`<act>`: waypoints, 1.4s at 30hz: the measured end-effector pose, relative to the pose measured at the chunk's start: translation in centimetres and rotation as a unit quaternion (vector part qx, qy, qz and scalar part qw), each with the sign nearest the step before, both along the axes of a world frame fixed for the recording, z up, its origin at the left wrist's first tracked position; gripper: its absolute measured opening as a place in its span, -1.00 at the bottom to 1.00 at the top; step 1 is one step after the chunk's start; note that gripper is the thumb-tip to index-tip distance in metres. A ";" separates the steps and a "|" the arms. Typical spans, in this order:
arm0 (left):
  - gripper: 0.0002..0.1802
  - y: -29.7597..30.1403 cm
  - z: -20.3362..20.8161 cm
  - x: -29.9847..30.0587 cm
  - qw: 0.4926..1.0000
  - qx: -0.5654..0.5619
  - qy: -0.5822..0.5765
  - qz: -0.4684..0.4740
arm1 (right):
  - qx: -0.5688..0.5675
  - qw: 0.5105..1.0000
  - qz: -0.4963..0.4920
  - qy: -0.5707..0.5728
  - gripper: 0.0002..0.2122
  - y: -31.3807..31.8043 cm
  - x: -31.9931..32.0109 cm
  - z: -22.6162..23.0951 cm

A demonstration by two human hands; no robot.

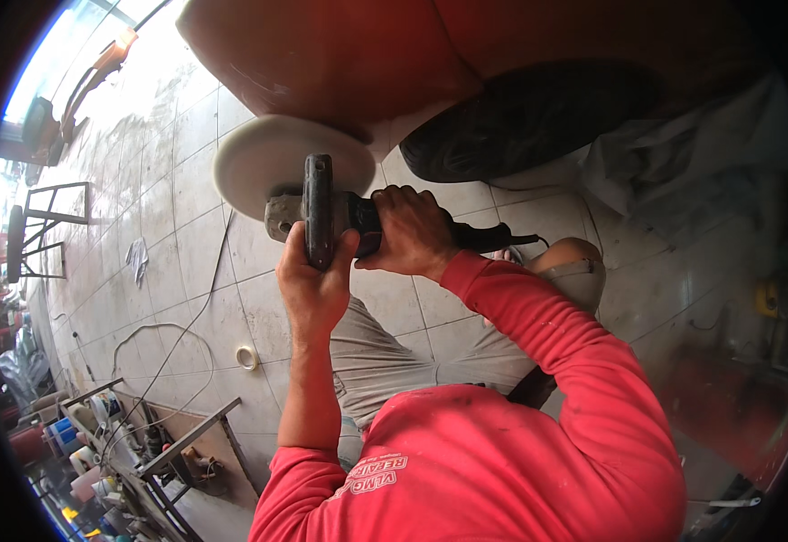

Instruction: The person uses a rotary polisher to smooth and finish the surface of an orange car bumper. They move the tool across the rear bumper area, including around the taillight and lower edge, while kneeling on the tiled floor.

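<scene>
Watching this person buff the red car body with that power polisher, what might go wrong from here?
1. The polisher's power cord trails loose across the tiled floor beside the person; it might snag or trip someone.
2. The white polishing pad meets the red car panel near its lower edge; tilted, it may catch there and jerk.
3. Both hands, left hand and right hand, are bare and close to the pad.

A roll of tape is lying on the tiled floor, with a thin cable trailing past it toward a metal rack at lower left. A crumpled rag is lying further off on the tiles. A metal frame stand is standing at far left. Grey plastic sheeting is lying bunched at right beside a black tyre.
</scene>
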State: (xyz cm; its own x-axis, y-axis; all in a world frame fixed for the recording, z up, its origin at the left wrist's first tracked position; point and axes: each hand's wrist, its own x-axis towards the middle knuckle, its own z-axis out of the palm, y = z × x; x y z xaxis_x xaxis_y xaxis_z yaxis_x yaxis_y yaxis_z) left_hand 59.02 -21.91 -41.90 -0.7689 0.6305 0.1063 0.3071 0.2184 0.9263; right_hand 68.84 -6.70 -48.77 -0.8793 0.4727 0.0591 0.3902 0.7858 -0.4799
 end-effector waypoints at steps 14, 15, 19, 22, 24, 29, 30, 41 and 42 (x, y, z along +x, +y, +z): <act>-0.66 2.0 -13.2 -1.8 0.986 0.046 -0.160 -0.008 | -0.009 0.970 0.012 -0.241 -0.08 2.2 -0.2 -7.0; -0.66 1.4 -12.8 -1.9 0.988 0.058 -0.141 -0.023 | 0.004 0.971 0.018 -0.238 -0.08 1.9 -0.3 -6.2; -0.64 -1.0 -12.6 -3.3 0.991 0.058 -0.093 -0.082 | -0.063 0.974 0.058 -0.207 -0.13 2.5 -0.6 -5.4; -0.64 -0.2 -14.1 -4.5 0.985 0.073 -0.143 -0.071 | -0.113 0.963 0.050 -0.240 -0.16 3.8 -1.3 -7.1; -0.67 0.2 -15.2 -5.5 0.983 0.058 -0.162 -0.056 | -0.099 0.953 0.029 -0.284 -0.19 3.8 -2.7 -6.5; -0.64 0.7 -15.7 -5.4 0.985 0.050 -0.157 -0.045 | -0.046 0.959 0.037 -0.277 -0.19 4.0 -1.5 -7.0; -0.64 0.3 -15.2 -4.9 0.987 0.070 -0.137 -0.054 | -0.046 0.961 0.043 -0.270 -0.18 3.7 -1.5 -6.8; -0.69 1.1 -17.6 -5.9 0.971 0.092 -0.218 -0.026 | -0.035 0.957 0.020 -0.286 -0.14 3.8 -1.6 -6.4; -0.68 1.3 -17.7 -5.3 0.971 0.080 -0.221 -0.033 | -0.037 0.954 0.020 -0.298 -0.14 3.9 -1.5 -6.5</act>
State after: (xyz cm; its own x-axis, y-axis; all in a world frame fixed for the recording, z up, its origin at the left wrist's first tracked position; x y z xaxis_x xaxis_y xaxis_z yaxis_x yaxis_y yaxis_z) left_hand 53.75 -20.61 -59.55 -0.7203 0.6825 -0.1237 -0.1192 0.0539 0.9914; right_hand 67.38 -2.80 -55.25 -0.7638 0.4220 -0.4884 0.5815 0.7782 -0.2371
